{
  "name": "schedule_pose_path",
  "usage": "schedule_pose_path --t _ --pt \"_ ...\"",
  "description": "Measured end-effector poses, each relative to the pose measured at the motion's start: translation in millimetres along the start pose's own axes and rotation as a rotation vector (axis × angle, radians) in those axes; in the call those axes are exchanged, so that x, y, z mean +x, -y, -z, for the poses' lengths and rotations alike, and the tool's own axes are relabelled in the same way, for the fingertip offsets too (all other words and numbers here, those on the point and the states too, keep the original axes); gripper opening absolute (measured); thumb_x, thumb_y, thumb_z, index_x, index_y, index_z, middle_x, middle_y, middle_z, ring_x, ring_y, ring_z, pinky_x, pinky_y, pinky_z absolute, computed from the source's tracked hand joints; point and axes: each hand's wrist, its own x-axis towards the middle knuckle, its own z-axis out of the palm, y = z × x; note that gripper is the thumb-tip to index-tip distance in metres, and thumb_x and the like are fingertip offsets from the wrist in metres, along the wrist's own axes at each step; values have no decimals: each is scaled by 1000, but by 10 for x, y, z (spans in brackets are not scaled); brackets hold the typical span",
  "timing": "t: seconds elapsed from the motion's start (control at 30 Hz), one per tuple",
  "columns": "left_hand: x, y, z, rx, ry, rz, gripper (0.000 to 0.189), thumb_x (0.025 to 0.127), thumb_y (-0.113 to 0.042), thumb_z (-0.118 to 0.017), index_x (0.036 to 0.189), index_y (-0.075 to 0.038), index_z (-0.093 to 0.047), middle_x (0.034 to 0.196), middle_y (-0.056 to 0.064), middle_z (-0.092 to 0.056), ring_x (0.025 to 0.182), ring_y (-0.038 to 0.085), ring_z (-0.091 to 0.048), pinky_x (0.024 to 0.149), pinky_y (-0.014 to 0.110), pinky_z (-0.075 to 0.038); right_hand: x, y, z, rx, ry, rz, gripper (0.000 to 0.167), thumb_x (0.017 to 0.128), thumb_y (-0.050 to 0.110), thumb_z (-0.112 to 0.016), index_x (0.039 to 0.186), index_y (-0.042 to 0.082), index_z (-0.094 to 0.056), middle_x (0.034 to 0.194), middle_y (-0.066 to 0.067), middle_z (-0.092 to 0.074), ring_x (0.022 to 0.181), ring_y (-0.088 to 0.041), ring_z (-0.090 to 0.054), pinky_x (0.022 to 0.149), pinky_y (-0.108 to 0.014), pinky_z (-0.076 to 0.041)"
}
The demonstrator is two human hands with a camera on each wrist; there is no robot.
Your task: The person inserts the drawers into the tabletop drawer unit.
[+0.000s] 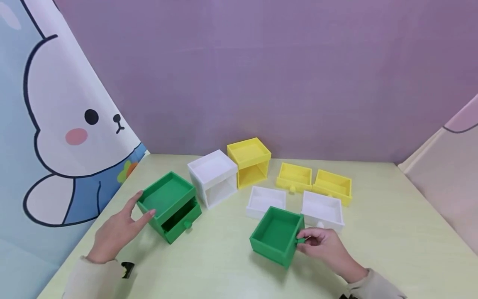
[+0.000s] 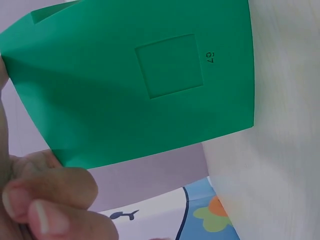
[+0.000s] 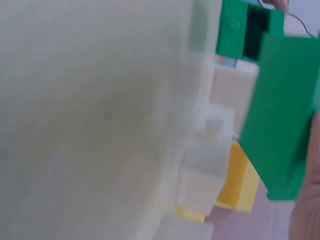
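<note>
the green cabinet (image 2: pixel 100 115) is cut off by the left wrist view's top edge, the left hand (image 2: pixel 55 200) by its left edge. in the right wrist view, the held green drawer (image 3: pixel 277 115) and right hand (image 3: pixel 308 195) are cropped at right, and a white drawer (image 3: pixel 205 155) is blurred.

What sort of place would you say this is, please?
It is probably an indoor tabletop spot, perhaps a small screened-off booth: a pale table ends at a plain purple backdrop, and a panel printed with a large cartoon animal covers the left side.
</note>
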Motion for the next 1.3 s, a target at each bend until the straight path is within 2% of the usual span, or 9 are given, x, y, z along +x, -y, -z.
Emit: schedule_pose_path --t 0.13,0.23,0.5,0.6,0.73,0.8,0.97,1.1,1.3 --pt "-11 0 8 36 -4 -7 86 91 -65 -45 152 -9 -20 58 3 -41 46 18 -34 42 30 -25 56 2 -142 -20 -86 74 10 76 -14 -68 84 -11 -62 79 13 -65 62 -2 -54 54 -21 -48" --pt "-9 0 13 54 -5 -10 87 91 -66 -44 152 -9 -20 57 2 -40 45 17 -34 42 30 -24 118 21 -218 -31 -113 90 10 75 -14 -69 82 -9 -63 75 13 -64 59 -3 -51 52 -21 -46" --pt "-23 3 18 35 8 9 87 91 -66 -43 153 -12 -17 62 3 -46 47 18 -36 42 30 -26 304 47 -450 37 -48 127 9 75 -13 -67 81 -11 -61 81 10 -66 63 -2 -55 55 -22 -49" --pt "-25 1 21 29 3 7 86 91 -65 -44 153 -12 -18 62 3 -45 47 18 -36 42 30 -25 390 65 -560 50 -20 128 8 76 -12 -68 82 -12 -62 86 -2 -69 66 -4 -58 57 -23 -50" --pt "-12 -5 20 23 -14 -10 85 92 -64 -45 153 -11 -19 59 3 -43 46 17 -35 42 30 -24 504 131 -670 69 25 19 12 78 -6 -70 86 -13 -63 95 -21 -68 71 -6 -61 63 -24 -52" --pt "-9 -5 20 23 -20 -17 84 92 -64 -45 152 -11 -20 57 3 -40 45 17 -33 42 29 -24 562 168 -720 87 59 -46 16 80 -3 -71 89 -14 -63 97 -24 -68 74 -7 -63 67 -25 -53" --pt "4 -11 15 27 -15 -18 83 92 -63 -45 152 -11 -21 56 2 -38 45 17 -32 42 29 -23 700 201 -866 129 119 -115 20 82 -1 -71 93 -16 -64 94 -18 -69 77 -10 -65 73 -28 -54" --pt "8 -18 16 25 1 -8 84 92 -63 -46 152 -10 -20 57 3 -38 45 17 -33 42 29 -24 778 191 -1008 141 123 -142 21 80 -2 -72 94 -15 -65 91 -12 -70 76 -9 -64 72 -28 -54" --pt "3 -18 33 26 18 9 85 92 -63 -45 153 -10 -19 59 4 -41 47 18 -34 43 30 -25 863 163 -1211 162 134 -167 22 79 -2 -72 94 -16 -65 88 -12 -70 76 -10 -65 73 -28 -53"
